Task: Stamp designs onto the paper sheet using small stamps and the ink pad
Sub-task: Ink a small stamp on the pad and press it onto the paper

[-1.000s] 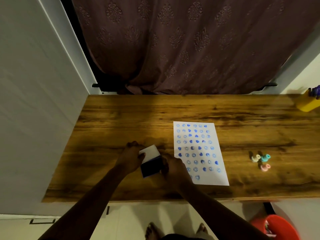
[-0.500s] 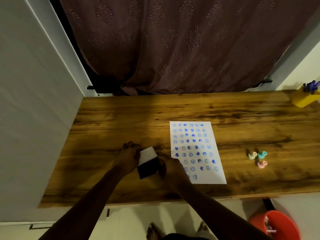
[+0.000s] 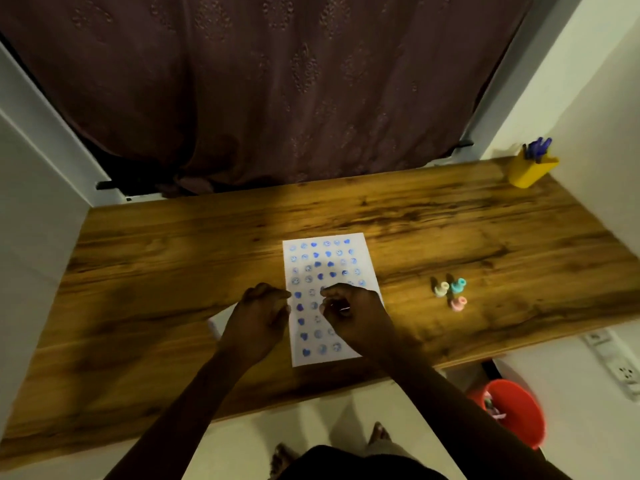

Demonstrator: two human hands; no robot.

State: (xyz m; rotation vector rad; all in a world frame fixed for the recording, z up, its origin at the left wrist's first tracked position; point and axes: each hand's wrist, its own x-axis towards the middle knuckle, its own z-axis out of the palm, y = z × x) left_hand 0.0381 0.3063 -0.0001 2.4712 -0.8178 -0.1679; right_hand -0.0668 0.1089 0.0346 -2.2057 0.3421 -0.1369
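Paper sheet (image 3: pixel 356 252) lies flat mid-desk, long side running near to far, filled almost to its near edge with rows of blue prints: hearts and round faces. Judging by that, the stamping looks close to done, or done.

Your right hand (image 3: pixel 356 315) is over the sheet's right-centre, fingers curled inward. A small glint shows between them, too small to name; whether it pinches anything, you cannot tell from this view. Your left hand (image 3: pixel 258 317) sits at the sheet's left edge, fingers curled and bunched together, no object visible in it.

Ink pad (image 3: pixel 218 322): only a pale sliver shows just left of your left wrist, on the desk; the rest is hidden.

Three small stamps (image 3: pixel 450 292), cream, teal and pink, stand grouped on the desk to the right, well apart from both hands.

Next move, as a judgement: if any gap remains to fill, reach right for a stamp, then back to the pad; otherwise lift the sheet by its edges without dragging fingers over fresh ink.

Change from half a second ago: both hands were around the pad left of the sheet; now they have shifted right to the paper, and the pad is let go.

Far right: yellow pen holder (image 3: pixel 530 169). Red bucket (image 3: pixel 512 410) on the floor.
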